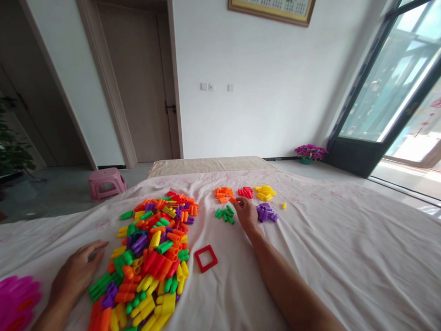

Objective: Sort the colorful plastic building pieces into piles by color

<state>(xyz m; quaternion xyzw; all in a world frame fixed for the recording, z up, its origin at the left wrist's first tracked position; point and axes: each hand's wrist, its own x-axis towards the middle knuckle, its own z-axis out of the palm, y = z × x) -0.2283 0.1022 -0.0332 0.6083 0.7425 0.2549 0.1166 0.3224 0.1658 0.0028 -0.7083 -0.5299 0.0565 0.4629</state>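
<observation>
A long heap of mixed plastic pieces (pixel 154 254) in red, orange, yellow, green and purple lies left of centre on the cloth. My left hand (pixel 79 267) rests beside its left edge, fingers apart and nothing in them. My right hand (pixel 246 213) is among small one-colour piles, its fingertips pinched on an orange piece (pixel 232 200). Around it lie orange pieces (pixel 223 192), red pieces (pixel 245 191), yellow pieces (pixel 265 192), green pieces (pixel 225 214) and purple pieces (pixel 266 212). A red square frame (pixel 206 258) lies between the heap and my right forearm.
The pale patterned cloth (pixel 335 238) has wrinkles. One yellow piece (pixel 284 205) lies apart on the right. A pink flower-shaped item (pixel 15 308) is at the near left. Beyond are a pink stool (pixel 107 184), a door (pixel 138 86) and purple flowers (pixel 310 151).
</observation>
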